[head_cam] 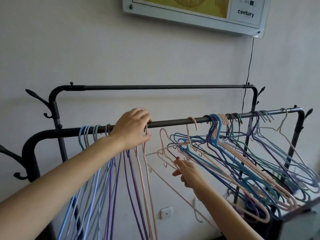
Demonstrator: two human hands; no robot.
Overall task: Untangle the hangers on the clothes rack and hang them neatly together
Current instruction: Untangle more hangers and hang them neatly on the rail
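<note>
A black clothes rack has a near rail [173,121] crossing the middle of the view. My left hand [133,129] grips the hook of a pink hanger [145,163] at the rail, beside a neat bunch of blue and purple hangers [97,170] on the left. My right hand [187,172] holds a loose pink hanger [164,146] by its shoulder wire, below the rail, with its hook off the rail. To the right, a tangled mass of blue, purple, pink and green hangers [242,156] hangs slanted from the rail.
A second, higher rail [162,87] runs behind, close to the white wall. Black coat hooks [34,96] stick out at the rack's left posts. A framed map [194,13] hangs above, with a black cord [249,61] dropping down. A wall socket [166,213] sits low.
</note>
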